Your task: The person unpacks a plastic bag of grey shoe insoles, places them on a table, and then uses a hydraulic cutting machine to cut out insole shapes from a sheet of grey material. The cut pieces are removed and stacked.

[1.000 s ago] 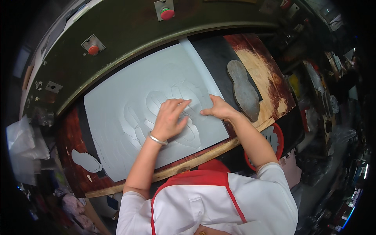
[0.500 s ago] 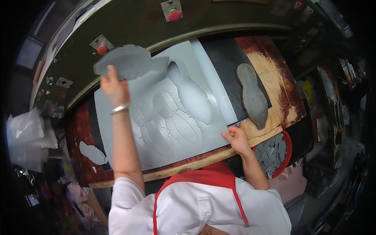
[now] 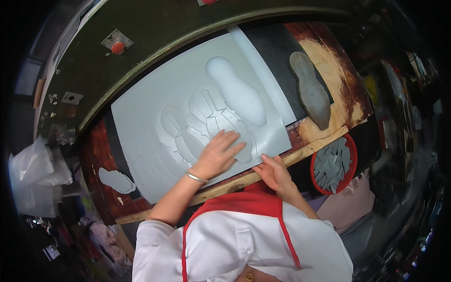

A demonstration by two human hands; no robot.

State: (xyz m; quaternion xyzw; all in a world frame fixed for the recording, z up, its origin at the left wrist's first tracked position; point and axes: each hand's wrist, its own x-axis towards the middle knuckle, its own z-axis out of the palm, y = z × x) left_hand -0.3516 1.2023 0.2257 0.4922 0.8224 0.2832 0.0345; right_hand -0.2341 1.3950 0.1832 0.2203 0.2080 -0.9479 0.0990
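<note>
A large grey sheet (image 3: 145, 117) lies on the worktable, marked with cut sole-shaped outlines. Near its right side a sole-shaped opening (image 3: 237, 94) shows a white surface beneath. My left hand (image 3: 218, 152), fingers spread, rests on a cut outline close to the near edge. At that edge, my right hand (image 3: 275, 175) pinches the sheet near its right corner, thumb on top and the other fingers partly hidden below. To the right, a sole-shaped grey-brown plate (image 3: 309, 91), which looks like a cutting die, lies across a black mat and a worn wooden board.
A red bowl (image 3: 353, 162) of grey scraps stands below the table's right front. Small cut pieces (image 3: 116, 181) lie at the left end. Behind the sheet runs a dark green machine beam (image 3: 164, 56) with a red button (image 3: 118, 47). A wooden strip (image 3: 300, 159) edges the front.
My left hand has let go of the grey cut piece and come down onto the sheet. My right hand has moved slightly left along the near edge. The view has shifted.
</note>
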